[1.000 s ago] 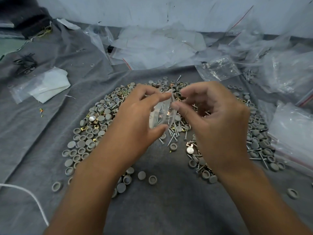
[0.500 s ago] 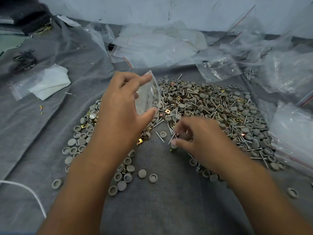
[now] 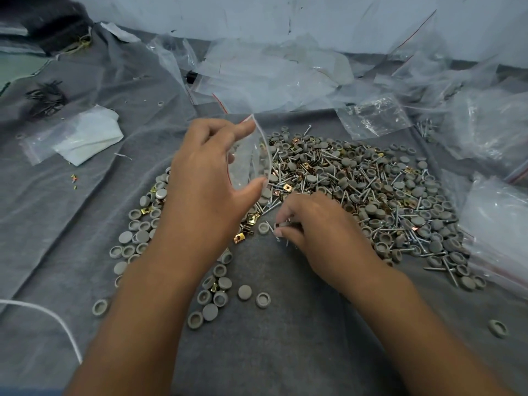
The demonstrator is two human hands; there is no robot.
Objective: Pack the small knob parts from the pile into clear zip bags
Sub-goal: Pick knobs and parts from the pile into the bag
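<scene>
Half a second on, very little has shifted: the left hand (image 3: 205,178) still holds the bag (image 3: 251,155) up over the near-left edge of the pile (image 3: 357,190), forefinger on the top edge, thumb under the bottom, mouth bowed open toward the right. The right hand (image 3: 317,230) stays low at the pile's near edge, fingertips (image 3: 281,231) curled together, its grip pinching a few thin screws (image 3: 285,224) – how many I cannot tell; a full second back that same hand was up at the bag's mouth.

Counts now. Two hands, one bag held. The pile itself is grey knobs, screws and brass clips heaped together on the grey cloth (image 3: 285,352), far too many to count. Strays are easier: two knobs (image 3: 245,291) side by side just below the left wrist, and one lone knob (image 3: 497,328) far out right. One bag with a white sheet (image 3: 85,135) lies flat at left. Loose clear bags (image 3: 271,75) are heaped across the back and right, overlapping, so no clean number there. One white cord (image 3: 57,318) curls at lower left.
</scene>
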